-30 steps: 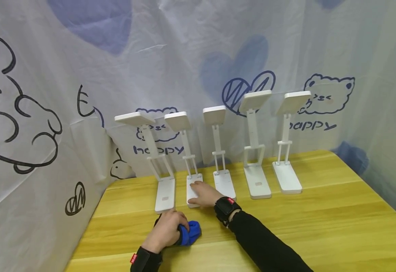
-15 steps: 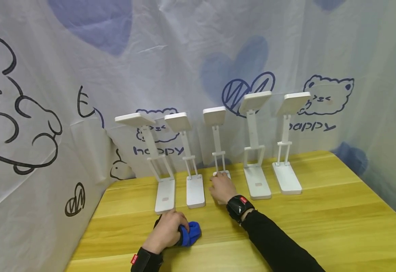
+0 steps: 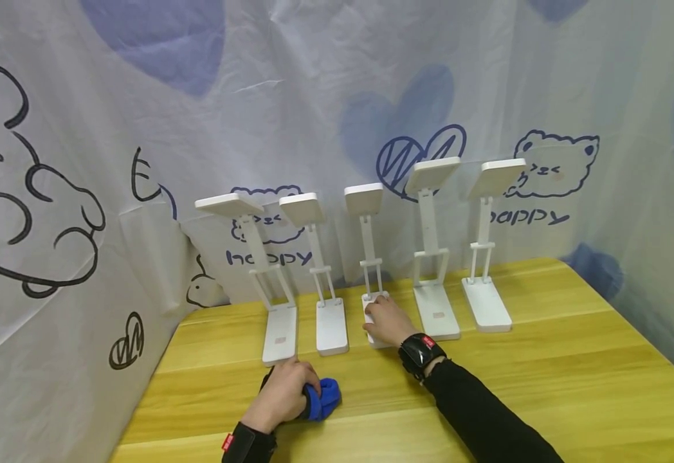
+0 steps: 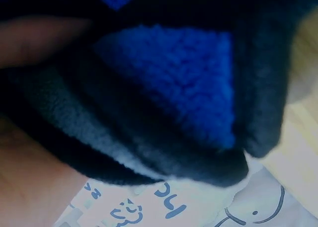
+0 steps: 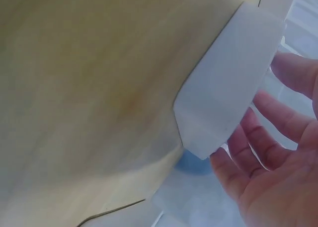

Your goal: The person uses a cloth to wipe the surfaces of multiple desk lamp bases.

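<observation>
Five lamps (image 3: 363, 199) line our tabletop (image 3: 574, 360) near its back edge, leaving room rightward; our left hand (image 3: 282, 395) grips blue cloth (image 3: 329, 397), our right hand (image 3: 393, 321), fingers spread, touches the middle base (image 5: 226, 78).

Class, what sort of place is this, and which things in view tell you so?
Probably a staged work corner, perhaps for filming: a sheet printed with cartoon animals and hearts hangs behind and beside a wood-grain table, where five white stands form a row.
</observation>
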`<state>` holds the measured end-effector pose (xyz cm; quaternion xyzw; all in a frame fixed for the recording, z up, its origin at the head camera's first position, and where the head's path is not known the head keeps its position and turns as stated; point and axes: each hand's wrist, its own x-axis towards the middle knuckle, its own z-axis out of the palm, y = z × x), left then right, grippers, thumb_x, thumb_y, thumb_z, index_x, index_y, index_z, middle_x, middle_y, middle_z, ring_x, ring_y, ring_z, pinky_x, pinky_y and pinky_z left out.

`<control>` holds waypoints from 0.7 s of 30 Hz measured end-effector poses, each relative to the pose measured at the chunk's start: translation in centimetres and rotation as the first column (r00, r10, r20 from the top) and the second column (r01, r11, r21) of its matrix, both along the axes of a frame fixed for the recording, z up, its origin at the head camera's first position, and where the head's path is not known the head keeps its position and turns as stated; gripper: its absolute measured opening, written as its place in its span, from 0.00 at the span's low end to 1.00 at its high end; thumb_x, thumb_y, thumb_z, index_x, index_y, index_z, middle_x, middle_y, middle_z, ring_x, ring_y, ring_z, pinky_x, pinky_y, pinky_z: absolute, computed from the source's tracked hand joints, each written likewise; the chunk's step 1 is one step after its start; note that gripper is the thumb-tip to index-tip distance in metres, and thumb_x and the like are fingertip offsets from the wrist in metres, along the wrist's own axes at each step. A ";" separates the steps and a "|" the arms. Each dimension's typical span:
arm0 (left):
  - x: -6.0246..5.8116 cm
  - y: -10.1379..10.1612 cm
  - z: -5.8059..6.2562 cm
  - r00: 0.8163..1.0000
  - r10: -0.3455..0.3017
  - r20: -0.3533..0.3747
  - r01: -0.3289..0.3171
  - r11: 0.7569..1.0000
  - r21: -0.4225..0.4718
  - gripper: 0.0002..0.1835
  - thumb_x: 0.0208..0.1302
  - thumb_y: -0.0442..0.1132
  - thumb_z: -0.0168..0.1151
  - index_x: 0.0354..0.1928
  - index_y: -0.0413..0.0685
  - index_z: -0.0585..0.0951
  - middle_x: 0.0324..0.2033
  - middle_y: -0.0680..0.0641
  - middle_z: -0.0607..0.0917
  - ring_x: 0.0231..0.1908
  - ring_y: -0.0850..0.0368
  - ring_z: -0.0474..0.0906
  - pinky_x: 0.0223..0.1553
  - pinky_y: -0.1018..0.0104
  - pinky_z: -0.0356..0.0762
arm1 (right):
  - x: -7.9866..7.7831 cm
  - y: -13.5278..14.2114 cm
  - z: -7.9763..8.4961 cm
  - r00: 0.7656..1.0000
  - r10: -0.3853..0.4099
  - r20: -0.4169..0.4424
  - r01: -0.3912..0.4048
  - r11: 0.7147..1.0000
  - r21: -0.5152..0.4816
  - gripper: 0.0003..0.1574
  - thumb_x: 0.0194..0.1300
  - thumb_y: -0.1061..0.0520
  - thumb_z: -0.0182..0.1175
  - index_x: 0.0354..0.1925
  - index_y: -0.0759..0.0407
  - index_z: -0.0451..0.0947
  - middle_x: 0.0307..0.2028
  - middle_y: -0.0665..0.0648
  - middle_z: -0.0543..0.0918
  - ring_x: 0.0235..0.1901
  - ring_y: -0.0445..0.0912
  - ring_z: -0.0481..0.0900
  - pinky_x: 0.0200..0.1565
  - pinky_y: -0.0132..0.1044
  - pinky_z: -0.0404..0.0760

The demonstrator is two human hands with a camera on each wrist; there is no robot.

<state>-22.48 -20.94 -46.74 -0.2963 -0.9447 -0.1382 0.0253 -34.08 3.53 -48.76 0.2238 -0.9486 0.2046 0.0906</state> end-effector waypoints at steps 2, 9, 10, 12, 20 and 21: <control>0.0 0.0 0.0 1.000 0.005 -0.004 -0.005 1.000 -0.003 0.22 0.40 0.20 0.60 0.22 0.61 0.87 0.31 0.57 0.85 0.36 0.55 0.74 0.41 0.47 0.74 | 0.0 0.0 0.0 1.000 0.007 0.001 -0.007 1.000 -0.001 0.20 0.57 0.53 0.65 0.45 0.64 0.81 0.45 0.64 0.79 0.48 0.57 0.72 0.51 0.51 0.75; 0.0 0.0 -0.1 1.000 0.006 0.020 -0.006 1.000 -0.005 0.21 0.40 0.21 0.62 0.22 0.62 0.86 0.31 0.57 0.85 0.37 0.55 0.74 0.42 0.47 0.74 | 0.1 0.3 -0.2 0.999 0.043 -0.010 -0.043 0.999 0.000 0.20 0.56 0.53 0.66 0.45 0.64 0.81 0.45 0.64 0.80 0.48 0.57 0.72 0.54 0.50 0.72; 0.0 0.0 -0.1 1.000 0.007 0.022 -0.007 1.000 -0.006 0.21 0.40 0.21 0.62 0.22 0.62 0.86 0.31 0.57 0.85 0.37 0.55 0.74 0.42 0.47 0.74 | 0.2 0.4 -0.3 0.999 0.050 -0.017 -0.050 0.999 -0.001 0.20 0.56 0.53 0.66 0.45 0.64 0.81 0.45 0.64 0.80 0.48 0.57 0.72 0.55 0.50 0.72; 0.0 0.1 -0.2 1.000 0.011 0.023 -0.011 1.000 -0.007 0.21 0.40 0.21 0.62 0.22 0.62 0.86 0.31 0.57 0.84 0.37 0.55 0.74 0.41 0.47 0.73 | 0.5 0.5 -0.3 0.998 0.064 -0.028 -0.064 0.998 -0.001 0.21 0.56 0.53 0.66 0.45 0.64 0.81 0.45 0.64 0.80 0.48 0.57 0.73 0.56 0.51 0.71; 0.2 0.2 0.0 1.000 0.019 0.012 -0.018 1.000 -0.005 0.21 0.42 0.22 0.62 0.22 0.62 0.86 0.31 0.57 0.84 0.36 0.55 0.73 0.40 0.47 0.73 | 1.9 1.5 -0.5 0.992 0.125 0.000 -0.125 0.992 0.013 0.24 0.55 0.51 0.67 0.48 0.62 0.81 0.46 0.64 0.79 0.48 0.58 0.72 0.54 0.52 0.71; 0.2 0.1 0.1 1.000 0.020 0.013 -0.020 1.000 -0.004 0.21 0.42 0.22 0.61 0.22 0.62 0.86 0.31 0.57 0.84 0.36 0.55 0.73 0.40 0.47 0.73 | 2.0 1.6 -0.5 0.991 0.136 0.001 -0.136 0.991 0.016 0.24 0.54 0.51 0.67 0.48 0.62 0.81 0.46 0.64 0.79 0.48 0.58 0.73 0.53 0.52 0.72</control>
